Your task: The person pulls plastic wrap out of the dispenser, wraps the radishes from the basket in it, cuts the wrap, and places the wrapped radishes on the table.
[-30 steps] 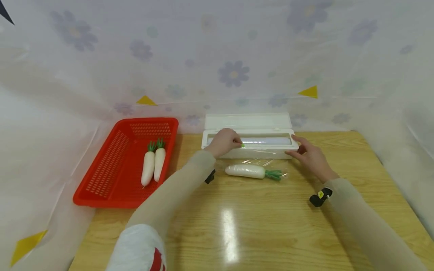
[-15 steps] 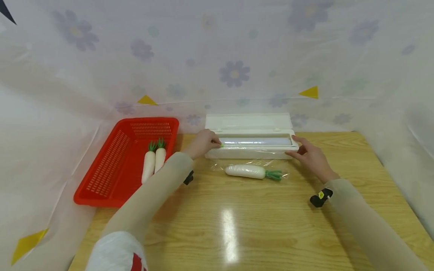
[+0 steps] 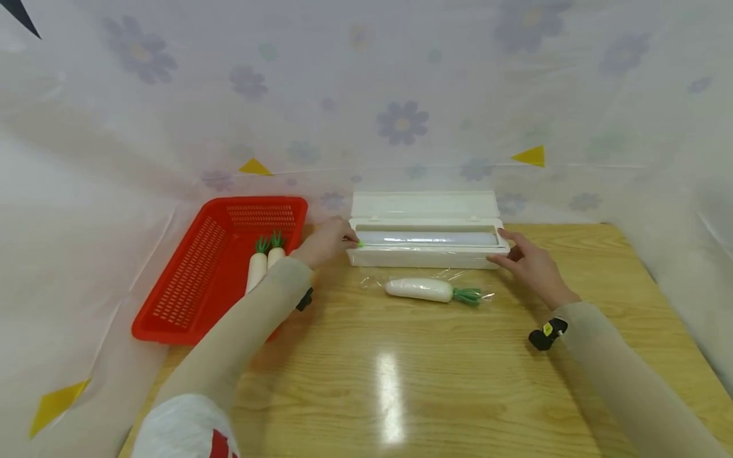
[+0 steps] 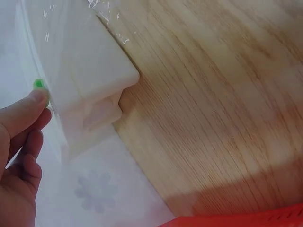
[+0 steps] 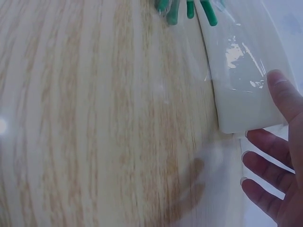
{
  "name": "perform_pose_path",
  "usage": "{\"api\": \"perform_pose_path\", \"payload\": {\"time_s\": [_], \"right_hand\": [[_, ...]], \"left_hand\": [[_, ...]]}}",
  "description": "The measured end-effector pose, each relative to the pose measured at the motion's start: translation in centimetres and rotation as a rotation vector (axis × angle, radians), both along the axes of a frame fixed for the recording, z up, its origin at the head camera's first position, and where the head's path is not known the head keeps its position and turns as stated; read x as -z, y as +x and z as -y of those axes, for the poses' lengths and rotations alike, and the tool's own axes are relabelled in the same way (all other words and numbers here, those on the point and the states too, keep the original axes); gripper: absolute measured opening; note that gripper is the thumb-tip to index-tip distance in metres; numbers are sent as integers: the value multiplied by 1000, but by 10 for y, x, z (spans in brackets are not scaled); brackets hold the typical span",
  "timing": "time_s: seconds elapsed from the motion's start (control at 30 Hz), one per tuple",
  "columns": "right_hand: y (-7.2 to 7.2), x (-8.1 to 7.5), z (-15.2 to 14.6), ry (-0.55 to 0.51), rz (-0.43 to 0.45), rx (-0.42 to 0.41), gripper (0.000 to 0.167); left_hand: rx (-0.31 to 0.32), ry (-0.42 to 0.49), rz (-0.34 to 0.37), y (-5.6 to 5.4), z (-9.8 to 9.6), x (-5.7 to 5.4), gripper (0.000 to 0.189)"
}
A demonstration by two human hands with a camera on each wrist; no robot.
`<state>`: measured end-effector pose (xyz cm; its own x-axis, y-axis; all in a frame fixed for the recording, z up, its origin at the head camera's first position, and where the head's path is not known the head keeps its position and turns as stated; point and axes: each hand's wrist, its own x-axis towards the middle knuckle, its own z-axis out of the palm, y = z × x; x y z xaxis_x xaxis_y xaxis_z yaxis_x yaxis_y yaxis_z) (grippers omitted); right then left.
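Observation:
A white cling film dispenser (image 3: 424,259) stands at the back of the table, its lid (image 3: 425,205) raised and a film roll (image 3: 429,238) inside. At its left end my left hand (image 3: 328,242) pinches a small green slide cutter (image 4: 39,85) between thumb and finger. My right hand (image 3: 532,266) holds the dispenser's right end, the thumb (image 5: 284,94) on its front. In front of the dispenser lies a white radish (image 3: 420,289) with green stalks, under clear film (image 3: 372,282). Whether that film is joined to the dispenser I cannot tell.
A red plastic basket (image 3: 172,280) stands at the left with two white radishes (image 3: 258,270) in it, partly hidden by my left arm. A floral sheet (image 3: 343,83) hangs behind the table (image 3: 458,381).
My left hand has slid the green cutter leftward along the dispenser, from near its middle to its left end. The right hand keeps its hold. The view has shifted slightly.

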<state>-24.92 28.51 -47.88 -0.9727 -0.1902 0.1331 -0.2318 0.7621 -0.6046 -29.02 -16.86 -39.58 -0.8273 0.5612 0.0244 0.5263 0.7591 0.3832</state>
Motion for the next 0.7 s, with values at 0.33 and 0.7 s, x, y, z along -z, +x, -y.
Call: {"api": "perform_pose_path", "payload": {"time_s": [0.33,0.7], "right_hand": [[1,-1,1,17,2,8,74],[-2,-2,-3,21,30,0,77]], "left_hand": [[2,55,-6,-3,17,7,10],[-34,116,23,-2,20,9,12]]}}
